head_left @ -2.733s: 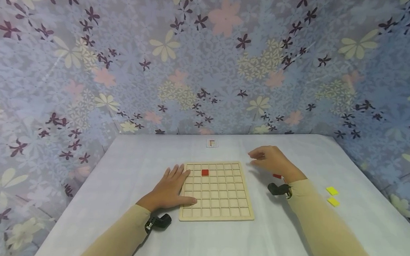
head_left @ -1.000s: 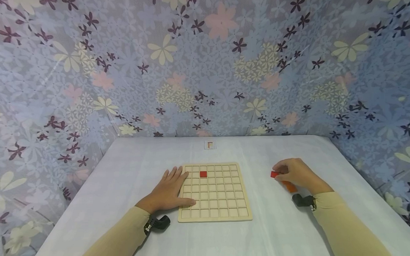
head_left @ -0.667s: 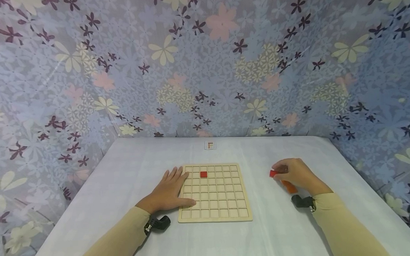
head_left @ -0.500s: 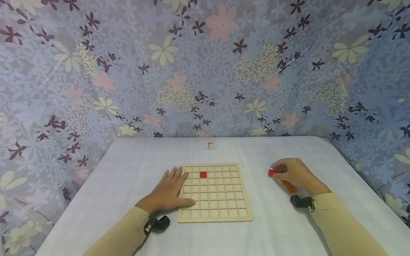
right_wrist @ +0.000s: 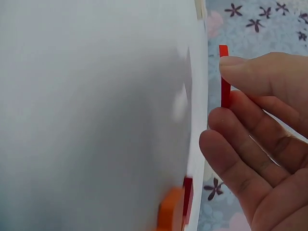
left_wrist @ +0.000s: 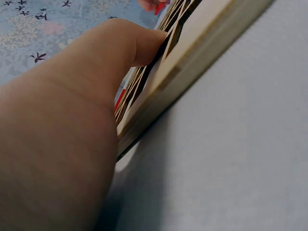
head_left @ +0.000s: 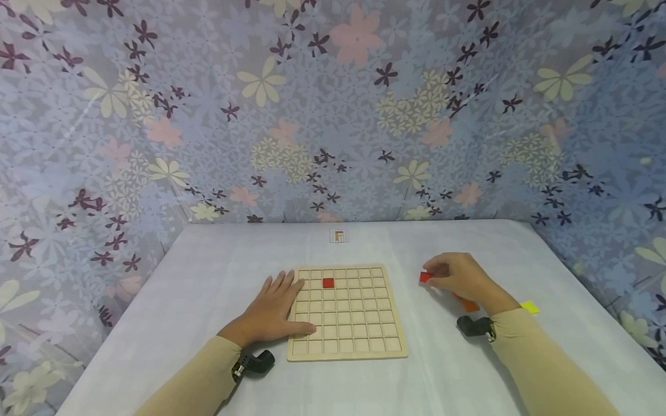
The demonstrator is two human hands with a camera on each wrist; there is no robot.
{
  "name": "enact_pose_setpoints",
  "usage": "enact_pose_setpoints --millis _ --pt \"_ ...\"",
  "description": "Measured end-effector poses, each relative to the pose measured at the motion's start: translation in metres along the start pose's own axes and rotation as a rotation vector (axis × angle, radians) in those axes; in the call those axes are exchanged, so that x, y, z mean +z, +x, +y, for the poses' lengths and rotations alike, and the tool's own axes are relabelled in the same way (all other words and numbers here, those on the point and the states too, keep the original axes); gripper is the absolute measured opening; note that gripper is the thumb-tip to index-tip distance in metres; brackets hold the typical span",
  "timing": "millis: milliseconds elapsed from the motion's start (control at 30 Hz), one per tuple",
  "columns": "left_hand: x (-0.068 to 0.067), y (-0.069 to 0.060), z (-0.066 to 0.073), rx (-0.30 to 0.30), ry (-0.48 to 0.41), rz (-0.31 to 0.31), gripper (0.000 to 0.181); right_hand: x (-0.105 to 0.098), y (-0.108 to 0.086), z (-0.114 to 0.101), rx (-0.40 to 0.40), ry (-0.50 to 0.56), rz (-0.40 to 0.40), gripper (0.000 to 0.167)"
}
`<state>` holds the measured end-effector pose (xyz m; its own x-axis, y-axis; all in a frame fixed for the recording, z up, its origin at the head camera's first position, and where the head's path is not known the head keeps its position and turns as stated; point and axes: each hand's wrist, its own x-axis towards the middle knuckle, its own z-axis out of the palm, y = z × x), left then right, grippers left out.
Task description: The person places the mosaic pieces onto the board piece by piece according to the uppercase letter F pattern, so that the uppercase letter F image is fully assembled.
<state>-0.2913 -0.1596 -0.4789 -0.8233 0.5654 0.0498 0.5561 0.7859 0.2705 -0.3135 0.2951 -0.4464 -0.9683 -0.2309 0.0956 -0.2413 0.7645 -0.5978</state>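
A wooden grid board (head_left: 347,357) lies on the table in the head view. My left hand (head_left: 270,309) rests spread on its left edge, the thumb reaching over the lower cells. One red square tile (head_left: 328,282) sits in a cell near the top left. Right of the board, my right hand (head_left: 459,277) pinches another red tile (head_left: 425,277) between thumb and fingers. In the right wrist view this held tile (right_wrist: 224,82) appears edge-on, raised off the table. Below that hand lie an orange piece (head_left: 468,304) and a dark red piece (right_wrist: 188,197).
A yellow piece (head_left: 530,307) shows beside the right sleeve, which may cover more. A small card (head_left: 339,235) with a printed grid pattern lies behind the board. A flowered cloth (head_left: 328,109) hangs beyond the white-covered table (head_left: 245,249).
My right hand has gone right and down, taken hold of a red tile, then moved back left a little with it. My left hand stays on the board.
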Motion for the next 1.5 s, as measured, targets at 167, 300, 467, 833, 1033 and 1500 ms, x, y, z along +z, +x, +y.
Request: enact_pose_setpoints --millis 167,300,467,833,1033,1500 --pt "0.0 -0.001 0.0 -0.009 -0.001 -0.001 0.118 0.007 0.007 -0.011 -0.054 0.032 0.006 0.031" --pt "0.002 -0.002 -0.001 -0.006 -0.01 0.005 0.117 0.017 0.014 -0.021 -0.076 0.068 0.005 0.031" --pt "0.003 -0.003 -0.001 0.003 -0.026 0.02 0.117 0.03 0.022 -0.032 -0.131 0.093 -0.009 0.028" --pt "0.002 -0.002 0.001 -0.016 -0.006 0.008 0.116 0.052 0.038 -0.069 -0.177 0.158 -0.053 0.031" --pt "-0.003 -0.001 0.003 -0.019 0.005 -0.009 0.117 0.063 0.047 -0.083 -0.227 0.167 -0.065 0.03" --pt "-0.001 0.0 0.002 -0.033 0.005 -0.018 0.118 0.083 0.064 -0.106 -0.267 0.169 -0.161 0.03"
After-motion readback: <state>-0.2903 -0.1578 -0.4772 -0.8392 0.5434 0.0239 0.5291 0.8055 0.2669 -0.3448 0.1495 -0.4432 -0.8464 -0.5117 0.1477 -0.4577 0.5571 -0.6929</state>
